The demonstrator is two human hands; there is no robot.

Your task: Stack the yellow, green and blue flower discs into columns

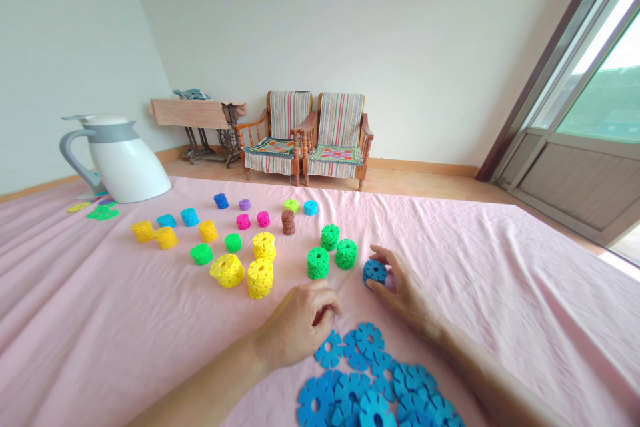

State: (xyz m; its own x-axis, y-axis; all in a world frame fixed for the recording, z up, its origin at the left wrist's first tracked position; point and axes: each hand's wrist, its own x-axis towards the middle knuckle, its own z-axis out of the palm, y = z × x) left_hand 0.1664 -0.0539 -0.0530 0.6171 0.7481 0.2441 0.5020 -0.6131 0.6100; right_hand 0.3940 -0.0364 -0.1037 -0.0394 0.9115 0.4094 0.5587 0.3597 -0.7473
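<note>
My right hand (400,283) has its thumb and fingers around a short stack of dark blue notched plastic discs (375,271) on the cloth. My left hand (303,321) hovers by the near discs with its fingers curled in; whether anything is pinched there is hidden. Just beyond its fingertips lies a flat blue disc (330,349), part of a loose, overlapping heap of blue discs (353,392) close to me. Three green disc stacks (319,263) stand left of my right hand. Yellow disc stacks (261,278) stand farther left.
Smaller stacks, including a brown stack (288,222) and an orange-yellow stack (167,237), spread over the pink cloth (480,253). A white jug (125,163) stands at the far left beside loose green discs (103,211). Two wooden chairs (335,160) are beyond the table.
</note>
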